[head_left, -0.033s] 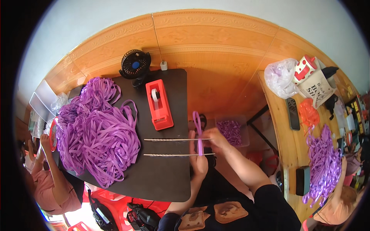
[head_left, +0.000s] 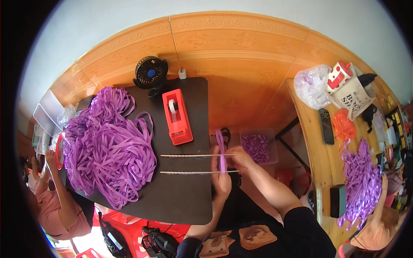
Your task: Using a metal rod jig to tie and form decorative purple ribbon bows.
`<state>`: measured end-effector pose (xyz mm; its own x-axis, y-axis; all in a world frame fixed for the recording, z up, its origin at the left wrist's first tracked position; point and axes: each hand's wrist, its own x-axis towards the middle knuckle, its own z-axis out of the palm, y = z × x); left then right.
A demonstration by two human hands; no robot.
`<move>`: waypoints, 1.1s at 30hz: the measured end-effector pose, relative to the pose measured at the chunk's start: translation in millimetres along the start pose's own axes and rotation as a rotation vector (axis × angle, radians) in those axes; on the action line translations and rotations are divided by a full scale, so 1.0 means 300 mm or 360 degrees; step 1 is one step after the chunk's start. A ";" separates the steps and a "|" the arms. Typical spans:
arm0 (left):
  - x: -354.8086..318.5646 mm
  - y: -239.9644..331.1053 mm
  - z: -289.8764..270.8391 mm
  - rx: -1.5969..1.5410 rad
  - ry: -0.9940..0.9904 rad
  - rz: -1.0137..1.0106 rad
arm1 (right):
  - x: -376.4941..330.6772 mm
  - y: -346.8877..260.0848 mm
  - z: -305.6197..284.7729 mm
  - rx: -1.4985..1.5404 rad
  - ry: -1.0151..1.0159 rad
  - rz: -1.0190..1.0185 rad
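Two thin, twisted-looking rods reach out side by side past the right edge of the dark table. A purple ribbon is wrapped across both near their free ends, with a narrow loop standing up beyond the far rod. My left hand is closed at the ribbon from the left, its fingers partly behind the ribbon and the near rod. On the other side my right hand has curled fingers pinched against the ribbon by the rod ends; its fingertips are partly hidden.
A large purple ribbon heap covers the table's left part. A red tape dispenser and black fan stand behind. Below, a clear bin holds purple pieces. Co-workers sit at both sides; a wooden table stands right.
The ribbon's upper loop has dropped a little toward the rods. My right hand has shifted slightly nearer; my left hand stays almost in place.
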<state>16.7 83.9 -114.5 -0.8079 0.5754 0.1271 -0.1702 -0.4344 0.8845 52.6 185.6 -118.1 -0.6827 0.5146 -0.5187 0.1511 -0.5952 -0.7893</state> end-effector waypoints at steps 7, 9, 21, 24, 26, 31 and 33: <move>-0.112 0.067 -0.038 -0.0090 0.0029 -0.0460 | -0.175 0.138 0.000 0.0213 -0.0148 0.0254; -0.157 0.073 -0.050 -0.0222 0.0080 -0.0552 | -0.221 0.184 -0.047 0.0087 -0.0243 0.0281; -0.392 0.190 -0.187 -0.0043 -0.0048 -0.0944 | -0.455 0.175 -0.010 -0.0679 0.0092 -0.1143; -0.391 0.202 -0.207 -0.0152 -0.0169 -0.0988 | -0.474 0.124 0.062 -0.0228 -0.0216 -0.0720; -0.390 0.211 -0.216 -0.0235 -0.0222 -0.1014 | -0.475 0.127 0.080 -0.0038 -0.0375 -0.0399; -0.399 0.276 -0.200 0.0080 -0.0340 -0.1068 | -0.456 0.180 0.084 -0.0068 -0.0258 -0.0527; -0.413 0.264 -0.216 0.0223 -0.0323 -0.0962 | -0.444 0.195 0.088 -0.0145 -0.0229 -0.0600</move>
<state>66.8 -66.8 -89.3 -0.4680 0.8154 -0.3407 -0.4749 0.0931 0.8751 133.7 66.0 -86.5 -0.7944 0.5906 -0.1416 -0.0704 -0.3212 -0.9444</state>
